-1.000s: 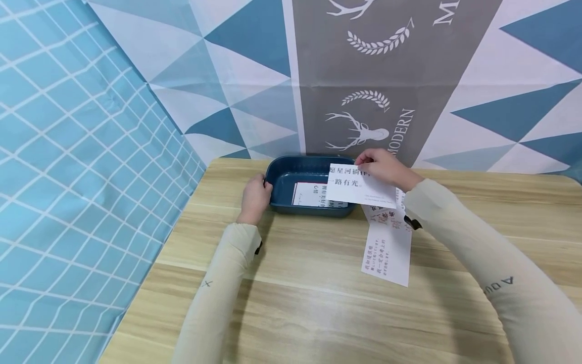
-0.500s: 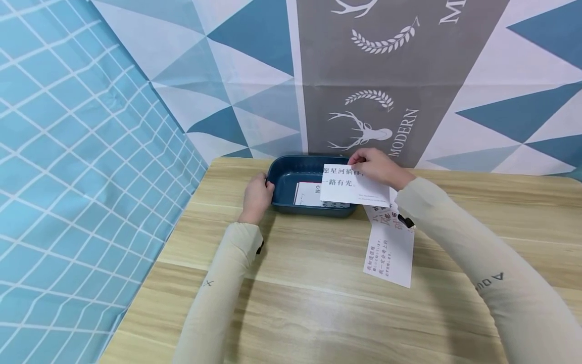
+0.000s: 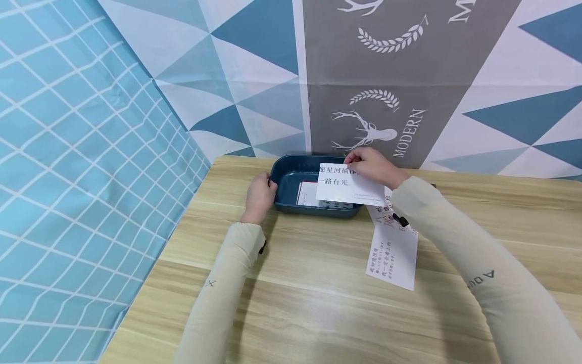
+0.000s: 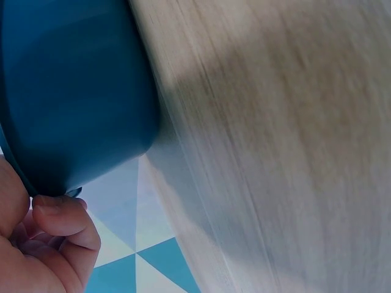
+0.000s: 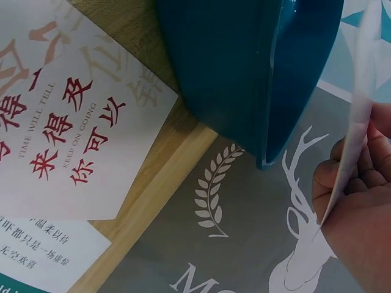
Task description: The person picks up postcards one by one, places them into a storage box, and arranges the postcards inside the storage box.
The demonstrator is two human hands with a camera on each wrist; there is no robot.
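Note:
A dark blue bin (image 3: 313, 210) stands at the table's back edge with printed cards (image 3: 307, 194) lying inside. My left hand (image 3: 259, 196) grips the bin's left rim; the left wrist view shows its fingers (image 4: 64, 220) curled at the rim of the bin (image 4: 79, 91). Between thumb and fingers my right hand (image 3: 375, 167) pinches a white card (image 3: 347, 187) with black print, held above the bin's right part. The right wrist view shows this card (image 5: 354, 116) edge-on in the hand (image 5: 360, 189), beside the bin (image 5: 226, 67).
More printed cards (image 3: 393, 258) lie on the wooden table (image 3: 309, 303) right of the bin, partly under my right forearm. In the right wrist view a card with red print (image 5: 79, 128) overlaps another (image 5: 43, 250). A patterned cloth (image 3: 254, 65) hangs behind the table.
My right hand has moved slightly left with the pinched card, which covers more of the bin's cards. My left hand keeps its grip on the rim. The head view has shifted a little.

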